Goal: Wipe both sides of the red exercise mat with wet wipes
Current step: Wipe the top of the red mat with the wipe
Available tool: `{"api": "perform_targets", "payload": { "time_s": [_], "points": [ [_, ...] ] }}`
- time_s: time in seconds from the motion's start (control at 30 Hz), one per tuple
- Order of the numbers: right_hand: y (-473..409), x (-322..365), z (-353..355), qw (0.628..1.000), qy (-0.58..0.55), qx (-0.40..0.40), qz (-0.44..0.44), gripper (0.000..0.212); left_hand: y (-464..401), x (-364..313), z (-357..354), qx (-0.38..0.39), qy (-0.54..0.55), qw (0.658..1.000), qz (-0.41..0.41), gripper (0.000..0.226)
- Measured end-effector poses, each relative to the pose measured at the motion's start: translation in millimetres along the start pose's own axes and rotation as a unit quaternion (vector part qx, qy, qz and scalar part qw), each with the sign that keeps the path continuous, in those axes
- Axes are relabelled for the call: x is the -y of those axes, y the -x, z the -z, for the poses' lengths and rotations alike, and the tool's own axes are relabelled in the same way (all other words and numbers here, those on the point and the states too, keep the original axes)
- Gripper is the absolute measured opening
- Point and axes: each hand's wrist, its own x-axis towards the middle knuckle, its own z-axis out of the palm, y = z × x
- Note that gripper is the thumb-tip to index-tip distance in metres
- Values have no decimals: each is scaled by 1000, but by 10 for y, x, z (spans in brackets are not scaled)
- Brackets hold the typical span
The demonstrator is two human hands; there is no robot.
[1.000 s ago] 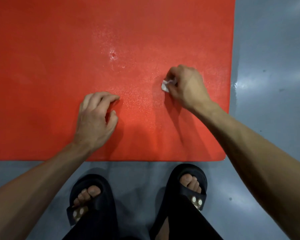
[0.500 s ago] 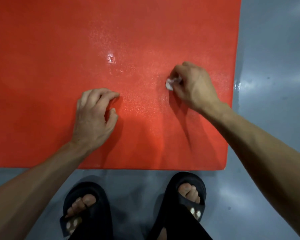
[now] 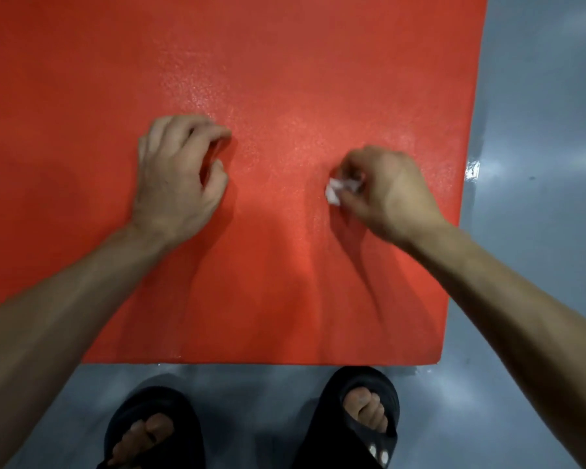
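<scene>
While the left hand (image 3: 180, 177) braces on curled fingertips, holding nothing, the right hand (image 3: 386, 194) pinches a small crumpled wet wipe (image 3: 335, 191) against the red exercise mat (image 3: 285, 79), which lies flat on the grey floor (image 3: 538, 130) just beyond two black sandals (image 3: 356, 418). The wipe looks best pressed flat and drawn in overlapping strokes out to the right edge. The mat's near end faces the person; its long axis appears to run left to far left, though the frame cuts it off.

Flat red textured foam mat (image 3: 285, 62) on glossy grey floor (image 3: 538, 96), right hand (image 3: 386, 194) pinching crumpled white wipe (image 3: 335, 191) at three o'clock, left hand (image 3: 176, 177) fingertips resting on mat at nine, black open-toe slippers (image 3: 356, 418) at six
</scene>
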Motion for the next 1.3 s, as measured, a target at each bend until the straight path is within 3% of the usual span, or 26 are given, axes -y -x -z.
{"api": "perform_targets", "payload": {
  "time_s": [0.13,0.27,0.33,0.4,0.5,0.63,0.7,0.77,0.87,1.0,1.13,1.2,1.3],
  "points": [
    [-408,-5,246,1000,13,-13,-17,3,-502,58,-39,-10,-23,1000,-12,38],
    [55,80,238,991,-9,124,-45,24,-831,198,-53,-8,-39,999,7,41],
    [252,119,127,984,2,173,-45,21,-826,219,-93,-11,-59,998,-2,41],
    [169,103,82,989,28,145,-19,13,-811,211,-126,-17,-74,997,-8,41],
    [-368,23,163,996,82,36,18,8,-816,206,-134,-25,-82,996,-7,40],
    [-944,-112,460,994,97,-31,-26,11,-811,185,-155,-35,-81,996,-14,38],
    [-792,-107,520,999,38,9,-35,4,-822,203,-149,-40,-79,996,-7,38],
    [-401,-33,451,995,-16,89,-33,19,-816,205,-150,-41,-79,996,-3,38],
    [-61,-20,276,984,-14,178,-28,16,-828,199,-163,-41,-77,996,-3,38],
    [-745,-100,350,998,45,46,14,6,-830,195,-166,-39,-82,996,-2,38],
    [-1504,-191,608,996,69,-47,-25,13,-838,190,-164,-36,-82,996,-3,38],
    [-1504,-179,705,999,29,-23,-38,6,-839,209,-170,-33,-86,996,-5,40],
    [-1106,-150,697,988,-75,119,-62,7,-835,223,-174,-32,-90,995,-9,41]
  ]
}}
